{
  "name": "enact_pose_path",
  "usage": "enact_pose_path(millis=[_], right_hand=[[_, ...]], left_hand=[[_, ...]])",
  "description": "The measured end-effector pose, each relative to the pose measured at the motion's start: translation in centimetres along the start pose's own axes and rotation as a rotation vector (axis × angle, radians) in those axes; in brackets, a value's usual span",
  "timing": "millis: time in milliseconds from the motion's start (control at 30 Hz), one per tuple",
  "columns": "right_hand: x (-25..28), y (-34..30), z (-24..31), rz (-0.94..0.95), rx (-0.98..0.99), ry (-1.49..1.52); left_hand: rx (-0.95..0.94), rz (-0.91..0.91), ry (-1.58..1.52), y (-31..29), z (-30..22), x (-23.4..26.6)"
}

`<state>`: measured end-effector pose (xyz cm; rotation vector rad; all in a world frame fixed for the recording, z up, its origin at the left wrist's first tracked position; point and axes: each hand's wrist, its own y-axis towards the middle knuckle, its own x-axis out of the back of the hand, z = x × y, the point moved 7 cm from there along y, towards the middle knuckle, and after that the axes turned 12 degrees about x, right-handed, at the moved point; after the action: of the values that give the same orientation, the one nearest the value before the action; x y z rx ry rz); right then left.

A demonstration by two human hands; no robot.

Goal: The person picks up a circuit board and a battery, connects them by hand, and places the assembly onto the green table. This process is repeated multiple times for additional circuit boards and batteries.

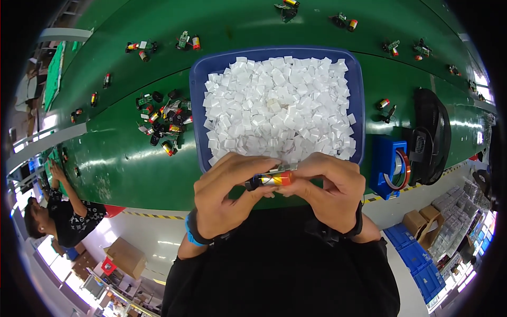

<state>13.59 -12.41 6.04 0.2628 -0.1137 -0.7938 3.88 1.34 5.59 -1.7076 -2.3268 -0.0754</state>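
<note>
In front of my chest, both hands hold a small battery [275, 179], a cylinder with a red, yellow and black wrap, attached to a small circuit board. My left hand [224, 193] pinches its dark end between thumb and fingers. At the red end, the thumb and fingers of my right hand [335, 190] are closed on it too. Part of the board is hidden behind the fingers. Just beyond my hands stands a dark blue plastic bin [197, 113], filled with small white square pieces [280, 100].
Left of the bin lies a pile of battery-and-board assemblies [166, 119]. More sit along the green table [121, 179]. On the right are a blue tape dispenser [388, 166] and a black curved object [433, 137]. Another person [66, 216] works at far left.
</note>
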Motion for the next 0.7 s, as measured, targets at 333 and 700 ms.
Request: enact_pose_path(millis=[333, 700], right_hand=[[-1.2, 0.9, 2.3, 0.289, 0.523, -0.471], [-2.3, -0.5, 1.6, 0.385, 0.489, -0.403]], left_hand=[[0.521, 0.351, -0.679, -0.8, 2.2, -1.5], [0.568, 0.413, -0.618, -1.7, 3.3, -1.5]])
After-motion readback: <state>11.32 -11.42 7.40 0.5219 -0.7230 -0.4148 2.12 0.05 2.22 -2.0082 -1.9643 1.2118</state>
